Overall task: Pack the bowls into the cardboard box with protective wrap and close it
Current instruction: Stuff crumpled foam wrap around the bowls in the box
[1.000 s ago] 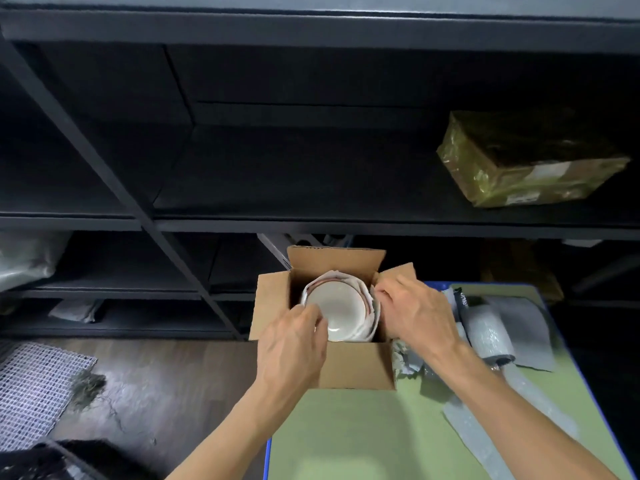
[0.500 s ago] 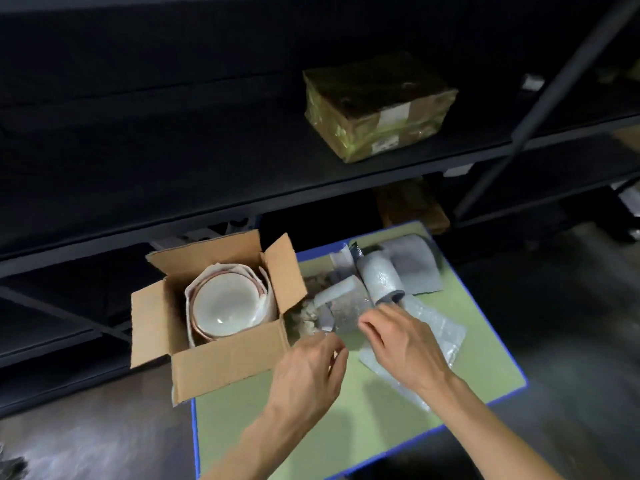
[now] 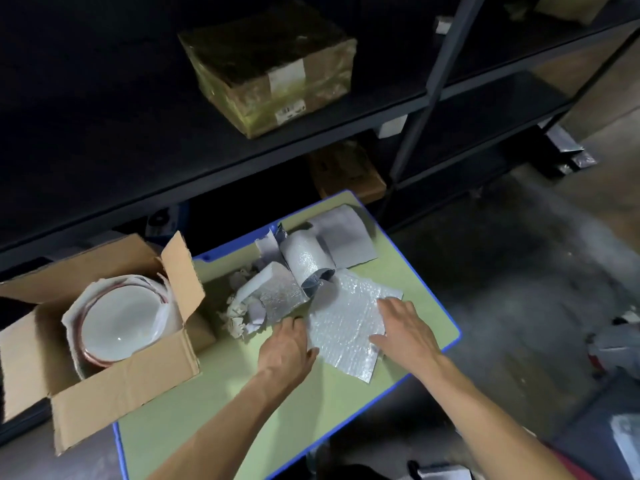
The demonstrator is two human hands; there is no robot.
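Right hand (image 3: 406,336) now flat on wrap (image 3: 346,323)

The left hand (image 3: 287,348) and right hand (image 3: 405,334) are bare. So are the left forearm (image 3: 221,424) and right forearm (image 3: 485,407), as far as they show. Just below the right forearm's elbow end runs a narrow strip of red cloth (image 3: 575,467); whether it is a sleeve cannot be told.

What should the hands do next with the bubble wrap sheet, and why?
Probably lift the bubble wrap sheet and lay it over the bowls: the right hand rests on it, the left hand is at its edge, and the top bowl lies uncovered in the open cardboard box.
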